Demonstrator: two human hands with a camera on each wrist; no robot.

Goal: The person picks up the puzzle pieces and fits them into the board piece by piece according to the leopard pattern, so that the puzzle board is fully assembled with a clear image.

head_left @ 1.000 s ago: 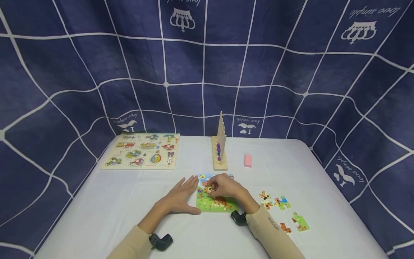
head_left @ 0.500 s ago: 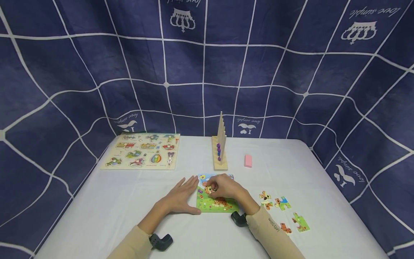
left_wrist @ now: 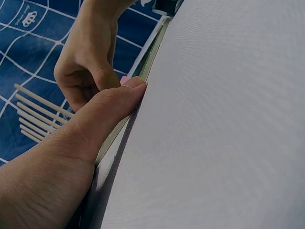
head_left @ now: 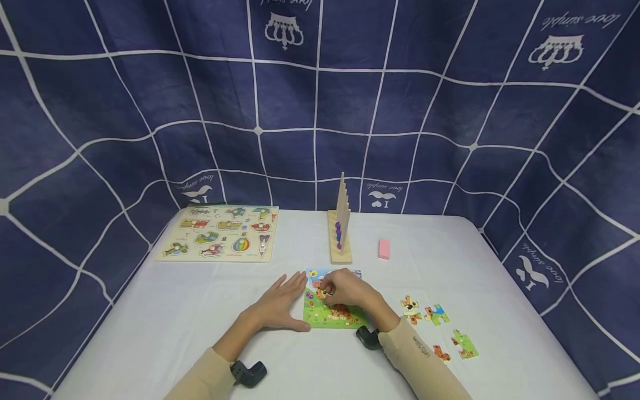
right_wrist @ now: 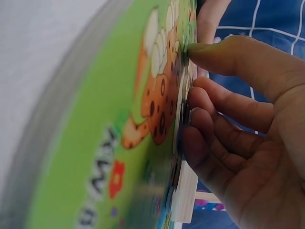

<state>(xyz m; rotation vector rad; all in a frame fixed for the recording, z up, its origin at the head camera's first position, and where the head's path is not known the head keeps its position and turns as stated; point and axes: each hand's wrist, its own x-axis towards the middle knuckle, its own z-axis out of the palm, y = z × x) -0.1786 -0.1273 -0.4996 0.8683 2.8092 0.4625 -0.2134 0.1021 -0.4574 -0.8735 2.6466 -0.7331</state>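
A small jigsaw board with a spotted orange animal on green grass lies at the middle of the table. My left hand rests at its left edge with straight fingers, the thumb touching the board's near left corner. Over the picture, my right hand has its fingers curled, and thumb and fingers pinch a jigsaw piece at the animal's head. The right wrist view shows the right hand side-on, fingertips down on the board's surface; the piece's outline is mostly hidden there. Part of the board lies under the right hand.
Several loose jigsaw pieces lie on the right of the white table. Behind the board stands a wooden base with upright pegs and purple beads. A pink block is right of it. A large picture board lies back left.
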